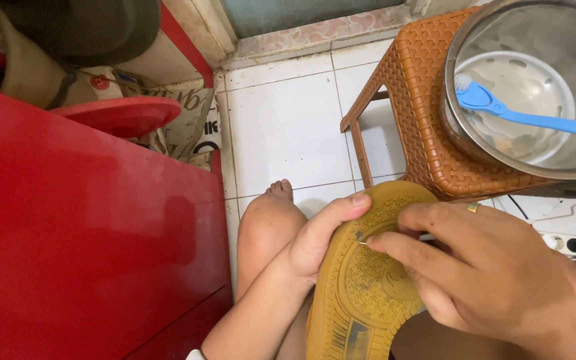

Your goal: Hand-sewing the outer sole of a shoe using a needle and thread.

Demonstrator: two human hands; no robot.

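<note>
A shoe lies sole-up over my lap, its yellow-brown rubber sole (361, 293) patterned with fine tread. My left hand (318, 237) grips the sole's left edge, thumb pressed across the toe end. My right hand (495, 273), with a ring on one finger, pinches a thin needle (363, 241) whose tip touches the sole near the toe. My bare knee (268, 227) and toes show just beyond the shoe.
A brown woven plastic stool (415, 100) stands on the white tiled floor (288, 127) and carries a steel bowl (535, 160) holding a blue toothbrush (521, 117). A red cabinet (88, 247) fills the left side. A red lid (125, 115) and papers lie behind it.
</note>
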